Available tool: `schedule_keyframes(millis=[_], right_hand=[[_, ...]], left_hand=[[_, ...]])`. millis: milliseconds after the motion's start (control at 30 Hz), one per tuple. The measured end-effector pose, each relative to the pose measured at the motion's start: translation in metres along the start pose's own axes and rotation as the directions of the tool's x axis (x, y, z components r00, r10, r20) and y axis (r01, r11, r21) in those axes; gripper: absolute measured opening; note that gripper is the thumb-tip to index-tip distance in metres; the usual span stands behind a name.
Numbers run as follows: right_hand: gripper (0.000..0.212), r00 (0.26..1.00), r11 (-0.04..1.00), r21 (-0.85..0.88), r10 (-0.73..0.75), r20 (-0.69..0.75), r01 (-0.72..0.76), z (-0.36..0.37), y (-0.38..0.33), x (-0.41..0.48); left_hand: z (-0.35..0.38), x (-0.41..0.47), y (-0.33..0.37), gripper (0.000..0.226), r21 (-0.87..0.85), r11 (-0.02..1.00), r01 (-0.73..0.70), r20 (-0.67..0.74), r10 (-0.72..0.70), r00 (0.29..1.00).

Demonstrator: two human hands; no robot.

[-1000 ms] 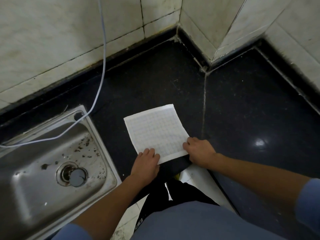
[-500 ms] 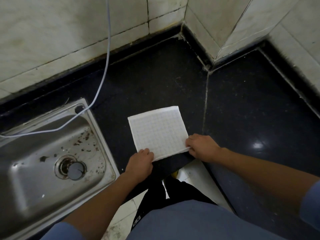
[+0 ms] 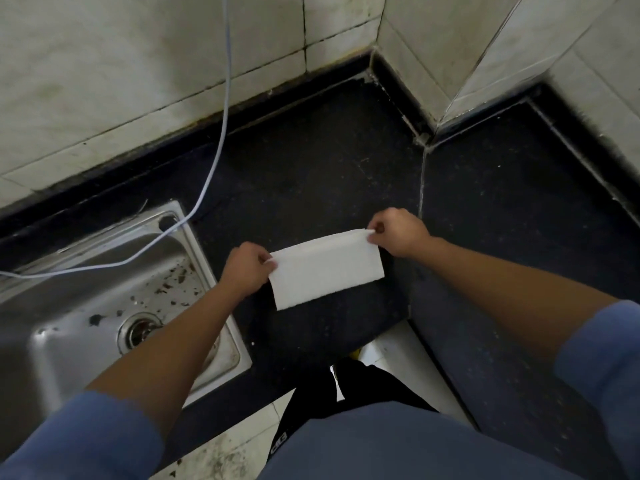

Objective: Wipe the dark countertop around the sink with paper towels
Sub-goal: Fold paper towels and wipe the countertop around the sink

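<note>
Head view: left hand (image 3: pixel 247 268) and right hand (image 3: pixel 398 232) are apart, each holding one end of a white rectangular folded paper towel (image 3: pixel 327 268). The left hand's fingers are curled and pinch the towel's upper left corner. The right hand's thumb and fingers pinch the upper right corner, where two layers show at the edge. The towel is stretched between the hands, over the dark speckled stone desk (image 3: pixel 311 174), right of the sink and near the desk's front edge. Cannot tell whether its lower edge touches the desk.

The rectangular stainless steel sink (image 3: pixel 194 271) is set into the desk at left, with dark specks on its floor and a round metal drain (image 3: pixel 138 332) partly hidden by the left forearm. A thin white cable (image 3: pixel 221 133) hangs down the grimy pale tiled wall (image 3: pixel 104 64) and runs across the sink's back corner. A pale seam (image 3: pixel 421 181) splits the desk just beyond the right hand. Blue sleeves (image 3: pixel 79 441) cover both upper arms.
</note>
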State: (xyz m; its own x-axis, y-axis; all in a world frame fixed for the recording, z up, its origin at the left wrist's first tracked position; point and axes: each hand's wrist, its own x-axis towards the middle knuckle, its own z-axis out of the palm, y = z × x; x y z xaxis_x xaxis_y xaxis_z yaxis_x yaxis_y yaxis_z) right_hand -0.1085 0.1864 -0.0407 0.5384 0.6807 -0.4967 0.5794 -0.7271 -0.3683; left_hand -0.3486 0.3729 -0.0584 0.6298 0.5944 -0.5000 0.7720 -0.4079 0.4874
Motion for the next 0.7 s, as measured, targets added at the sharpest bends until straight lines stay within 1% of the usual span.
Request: schedule_keyframes(millis=[133, 267, 367, 433, 500, 533, 567, 633, 700], right_hand=[[0.013, 0.996, 0.996, -0.029, 0.085, -0.002, -0.085, 0.012, -0.006, 0.022], [0.016, 0.992, 0.991, -0.064, 0.119, -0.03, -0.121, 0.021, -0.005, 0.029], [0.021, 0.992, 0.987, -0.115, 0.107, -0.073, -0.115, 0.023, -0.001, 0.026], [0.027, 0.991, 0.981, -0.191, 0.017, -0.132, -0.043, 0.023, -0.003, 0.016], [0.029, 0.975, 0.972, -0.219, -0.125, -0.186, 0.083, 0.026, -0.012, 0.002], [0.028, 0.965, 0.965, -0.214, -0.193, -0.176, 0.153, 0.031, -0.018, -0.006], [0.025, 0.959, 0.955, -0.203, -0.248, -0.135, 0.218, 0.039, -0.025, -0.015], [0.02, 0.953, 0.937, -0.184, -0.302, 0.006, 0.298, 0.06, -0.033, -0.029], [0.018, 0.954, 0.938, -0.181, -0.28, 0.104, 0.295, 0.075, -0.028, -0.038]], left_hand=[[0.004, 0.022, -0.003, 0.017, 0.06, 0.994, 0.096, 0.007, -0.097, 0.995], [0.011, 0.032, -0.002, 0.019, 0.143, 0.98, 0.138, 0.011, -0.141, 0.99], [0.01, 0.026, 0.002, 0.024, 0.221, 0.962, 0.159, -0.052, -0.151, 0.987], [0.009, 0.017, 0.007, 0.024, 0.301, 0.949, 0.091, -0.134, -0.052, 0.99], [0.01, 0.005, 0.015, 0.02, 0.318, 0.947, -0.053, -0.174, 0.113, 0.978], [0.013, -0.002, 0.019, 0.019, 0.315, 0.94, -0.133, -0.16, 0.19, 0.969], [0.018, -0.009, 0.022, 0.017, 0.315, 0.928, -0.197, -0.122, 0.246, 0.962], [0.032, -0.024, 0.023, 0.016, 0.345, 0.899, -0.268, -0.008, 0.288, 0.958], [0.046, -0.038, 0.014, 0.017, 0.39, 0.875, -0.286, 0.103, 0.267, 0.958]])
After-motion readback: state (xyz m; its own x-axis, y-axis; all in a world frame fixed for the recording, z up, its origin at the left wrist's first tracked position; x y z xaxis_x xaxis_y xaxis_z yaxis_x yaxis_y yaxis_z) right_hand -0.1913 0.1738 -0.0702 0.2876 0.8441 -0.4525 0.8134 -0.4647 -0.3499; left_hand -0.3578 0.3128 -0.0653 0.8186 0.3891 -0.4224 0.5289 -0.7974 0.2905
